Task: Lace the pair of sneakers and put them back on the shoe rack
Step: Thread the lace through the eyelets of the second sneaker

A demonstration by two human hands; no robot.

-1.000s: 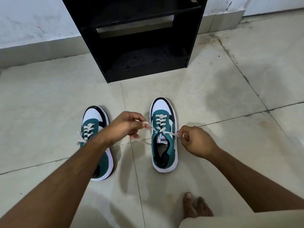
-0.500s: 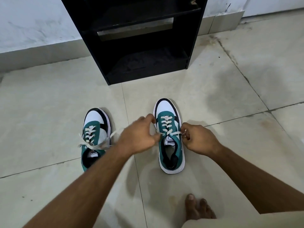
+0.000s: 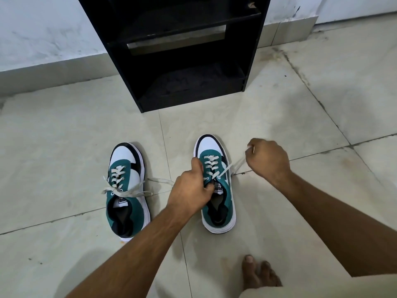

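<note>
Two teal, white and black sneakers stand side by side on the tiled floor, toes toward the rack. The left sneaker (image 3: 126,186) has its white lace ends lying loose across its tongue. My left hand (image 3: 190,188) grips the left side of the right sneaker (image 3: 217,190) near the upper eyelets. My right hand (image 3: 267,159) is closed on a white lace end (image 3: 233,166) and holds it stretched out to the right of that shoe. The black shoe rack (image 3: 184,50) stands just beyond the shoes, its bottom shelf bare.
My bare foot (image 3: 260,274) rests on the floor near the bottom edge, behind the right sneaker. A white wall with a tiled skirting (image 3: 43,67) runs behind the rack. Pale floor tiles (image 3: 322,104) surround the shoes.
My right hand has pulled its lace end out and away to the right. My left hand moved from its lace end onto the right sneaker's side.
</note>
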